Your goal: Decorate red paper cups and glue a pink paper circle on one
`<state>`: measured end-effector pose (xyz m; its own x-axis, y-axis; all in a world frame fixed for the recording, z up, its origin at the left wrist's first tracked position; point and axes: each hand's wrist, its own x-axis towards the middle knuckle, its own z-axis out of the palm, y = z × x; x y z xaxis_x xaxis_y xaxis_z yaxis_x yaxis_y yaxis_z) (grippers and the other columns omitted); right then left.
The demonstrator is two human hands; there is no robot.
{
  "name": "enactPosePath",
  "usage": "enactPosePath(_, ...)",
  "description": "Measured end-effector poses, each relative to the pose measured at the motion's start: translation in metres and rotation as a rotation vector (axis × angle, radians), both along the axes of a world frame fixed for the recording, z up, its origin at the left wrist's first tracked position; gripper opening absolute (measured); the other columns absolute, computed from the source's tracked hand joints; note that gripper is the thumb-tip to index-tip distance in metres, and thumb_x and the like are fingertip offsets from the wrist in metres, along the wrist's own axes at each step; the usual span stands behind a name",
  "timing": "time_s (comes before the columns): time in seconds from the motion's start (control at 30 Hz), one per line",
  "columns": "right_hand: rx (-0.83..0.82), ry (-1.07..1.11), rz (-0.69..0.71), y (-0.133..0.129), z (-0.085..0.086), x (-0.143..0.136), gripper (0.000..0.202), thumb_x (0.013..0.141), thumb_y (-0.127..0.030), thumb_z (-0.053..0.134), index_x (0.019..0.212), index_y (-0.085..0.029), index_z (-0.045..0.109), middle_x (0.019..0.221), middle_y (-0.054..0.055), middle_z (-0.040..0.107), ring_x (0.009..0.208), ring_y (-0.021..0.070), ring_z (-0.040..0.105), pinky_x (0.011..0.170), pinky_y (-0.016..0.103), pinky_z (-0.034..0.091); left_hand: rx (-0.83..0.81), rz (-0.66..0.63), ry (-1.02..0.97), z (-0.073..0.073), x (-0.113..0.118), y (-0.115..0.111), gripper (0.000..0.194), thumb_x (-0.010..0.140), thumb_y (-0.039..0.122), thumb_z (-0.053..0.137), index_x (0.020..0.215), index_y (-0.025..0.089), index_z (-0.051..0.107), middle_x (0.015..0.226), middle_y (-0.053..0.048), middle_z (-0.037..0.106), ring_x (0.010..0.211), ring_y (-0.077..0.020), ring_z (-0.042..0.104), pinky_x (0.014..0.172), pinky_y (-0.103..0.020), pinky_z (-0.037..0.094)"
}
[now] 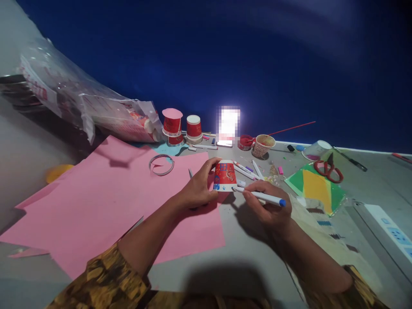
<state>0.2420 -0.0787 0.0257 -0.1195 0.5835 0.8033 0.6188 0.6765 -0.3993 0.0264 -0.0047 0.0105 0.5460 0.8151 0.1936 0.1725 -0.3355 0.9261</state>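
Near the middle of the view, my left hand (199,186) grips a red and white paper cup (225,175), turned upside down, between thumb and fingers. Blue marks, including a small star, show on the cup's side and white rim band. My right hand (272,206) is closed around a white marker (265,197) with a blue end. The marker's tip meets the lower right of the cup's white band. Under my left arm spreads large pink paper (128,197), with a ring (161,165) lying on it.
Cups (193,127) stand at the back beside a bright blurred screen (229,124). Plastic-wrapped cups (122,116) are at back left. Red-handled scissors (328,171) lie on green and yellow sheets (317,189) at right, near a power strip (389,227) and loose pens (246,171).
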Motion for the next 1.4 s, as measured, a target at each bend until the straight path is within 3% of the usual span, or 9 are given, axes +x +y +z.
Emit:
enactPosePath(0.4, -0.028, 0.017, 0.012, -0.001, -0.001, -0.002, 0.011, 0.092, -0.014, 0.067, 0.09, -0.025, 0.067, 0.07, -0.001, 0.072, 0.06, 0.0165, 0.069, 0.056, 0.029, 0.053, 0.025, -0.01, 0.005, -0.006, -0.001, 0.002, 0.085, 0.067, 0.01, 0.07, 0.146, 0.023, 0.042, 0.15, -0.012, 0.055, 0.138, -0.0314, 0.056, 0.116, -0.047, 0.047)
enactPosePath(0.63, -0.016, 0.005, 0.009, -0.002, -0.001, -0.002, 0.013, 0.091, -0.013, 0.068, 0.091, -0.025, 0.067, 0.07, 0.0, 0.073, 0.06, 0.0178, 0.071, 0.056, 0.03, 0.055, 0.039, -0.021, 0.013, -0.005, -0.001, 0.002, 0.082, 0.073, 0.02, 0.077, 0.147, 0.024, 0.042, 0.15, -0.012, 0.054, 0.138, -0.0333, 0.056, 0.117, -0.049, 0.048)
enactPosePath(0.97, -0.011, -0.078, 0.145, -0.005, 0.004, -0.008, 0.011, 0.092, -0.013, 0.067, 0.092, -0.023, 0.069, 0.071, 0.0, 0.076, 0.059, 0.0168, 0.071, 0.058, 0.029, 0.056, 0.161, -0.006, 0.057, -0.009, 0.001, 0.002, 0.082, 0.072, 0.029, 0.082, 0.144, 0.023, 0.043, 0.148, -0.014, 0.048, 0.137, -0.0339, 0.053, 0.118, -0.052, 0.045)
enactPosePath(1.4, -0.024, -0.103, 0.109, -0.003, 0.001, -0.008, 0.011, 0.093, -0.015, 0.065, 0.088, -0.022, 0.07, 0.07, 0.002, 0.076, 0.059, 0.0177, 0.071, 0.057, 0.029, 0.055, 0.157, -0.012, 0.064, -0.008, 0.002, 0.002, 0.084, 0.072, 0.035, 0.084, 0.145, 0.025, 0.043, 0.147, -0.013, 0.048, 0.137, -0.035, 0.052, 0.116, -0.053, 0.047)
